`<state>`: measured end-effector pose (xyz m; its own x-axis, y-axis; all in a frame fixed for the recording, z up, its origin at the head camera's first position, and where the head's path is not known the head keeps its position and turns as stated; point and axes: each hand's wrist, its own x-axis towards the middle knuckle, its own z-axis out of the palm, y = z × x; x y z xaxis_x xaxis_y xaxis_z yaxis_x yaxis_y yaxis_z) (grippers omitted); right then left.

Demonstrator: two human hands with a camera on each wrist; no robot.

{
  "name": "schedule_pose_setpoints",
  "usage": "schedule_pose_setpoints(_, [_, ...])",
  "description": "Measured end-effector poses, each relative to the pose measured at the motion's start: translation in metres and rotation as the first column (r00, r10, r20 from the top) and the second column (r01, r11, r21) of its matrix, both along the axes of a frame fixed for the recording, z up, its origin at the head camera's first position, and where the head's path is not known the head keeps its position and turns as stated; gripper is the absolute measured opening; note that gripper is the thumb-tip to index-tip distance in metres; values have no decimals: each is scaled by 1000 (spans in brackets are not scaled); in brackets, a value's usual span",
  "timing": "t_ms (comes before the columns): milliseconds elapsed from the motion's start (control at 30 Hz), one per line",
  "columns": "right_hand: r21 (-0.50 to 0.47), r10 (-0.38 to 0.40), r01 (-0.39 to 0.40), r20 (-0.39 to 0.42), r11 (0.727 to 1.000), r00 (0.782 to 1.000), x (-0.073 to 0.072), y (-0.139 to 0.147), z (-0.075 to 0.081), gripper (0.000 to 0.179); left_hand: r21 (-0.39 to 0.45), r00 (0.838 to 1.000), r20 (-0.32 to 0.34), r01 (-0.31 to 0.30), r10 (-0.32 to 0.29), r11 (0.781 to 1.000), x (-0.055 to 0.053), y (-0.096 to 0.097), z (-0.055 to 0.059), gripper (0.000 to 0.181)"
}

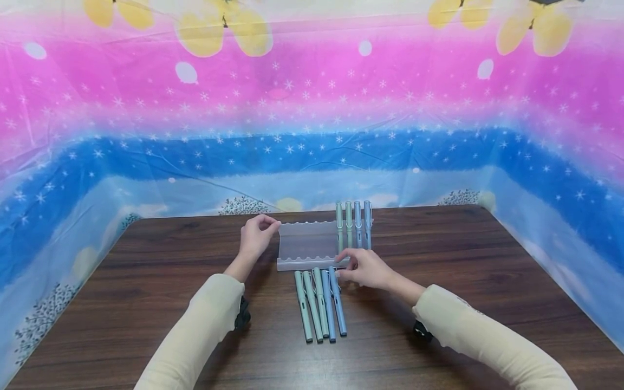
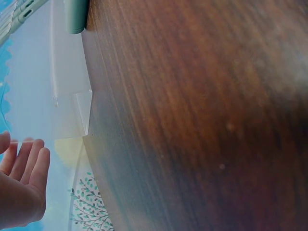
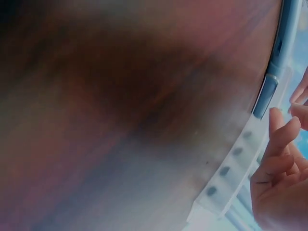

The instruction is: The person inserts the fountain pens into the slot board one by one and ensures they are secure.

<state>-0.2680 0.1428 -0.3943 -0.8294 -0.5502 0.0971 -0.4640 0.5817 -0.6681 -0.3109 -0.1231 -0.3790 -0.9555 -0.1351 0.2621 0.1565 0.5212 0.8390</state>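
A clear plastic pen rack (image 1: pixel 307 241) with scalloped edges stands on the table. My left hand (image 1: pixel 257 236) pinches its far left corner between thumb and forefinger. In the left wrist view the fingers of that hand (image 2: pixel 26 168) lie beside the rack's end. Two green pens (image 1: pixel 349 222) and two blue pens (image 1: pixel 358 222) sit upright in the rack's right-hand notches. In front lie three green pens (image 1: pixel 312 306) and two blue pens (image 1: pixel 336 303) side by side. My right hand (image 1: pixel 368 269) is at the capped end of the rightmost blue pen, thumb and forefinger spread apart.
The dark wood-grain table (image 1: pixel 170 260) extends around the rack and pens. A printed cloth (image 1: pixel 292 146) with snowflakes and butterflies hangs around its back and sides. Black bands show at the cuffs of both pale sleeves (image 1: pixel 209 309).
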Motion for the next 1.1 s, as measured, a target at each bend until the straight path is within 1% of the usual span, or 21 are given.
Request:
schedule_pose_setpoints(100, [49,17,-16,-25,999,1000,3,-3,-1,31,2,1000,1,2,-2,1000,0,0,0,18])
schedule_pose_setpoints(200, [110,25,-16,-82,994,996,5,-6,-2,34,0,1000,-2,1,-1,1000,0,0,0,19])
schedule_pose_setpoints(300, [151,27,-8,-124,989,992,6,-8,-3,35,-1,1000,-6,0,0,1000,0,0,0,19])
schedule_pose_setpoints(400, [175,28,-4,-138,985,990,7,-9,-4,37,-2,1000,-7,-3,3,1000,0,0,-1,18])
schedule_pose_setpoints(533, [196,22,5,-137,981,990,7,-8,-5,38,-3,1000,-7,-6,6,1000,0,0,0,18])
schedule_pose_setpoints(700, [213,21,5,-118,977,993,7,-6,-5,40,-3,1000,-2,-5,5,1000,0,0,-1,18])
schedule_pose_setpoints(867, [213,15,-6,-42,977,999,7,-3,-2,38,-10,1000,-9,-1,1,1000,-1,0,-2,18])
schedule_pose_setpoints(1000, [199,11,-12,2,980,1000,7,-1,-1,31,-5,1000,-7,3,-3,1000,0,0,-2,19])
schedule_pose_setpoints(1100, [194,0,-3,15,981,1000,6,0,-1,23,1,1000,-5,6,-6,1000,0,0,-1,19])
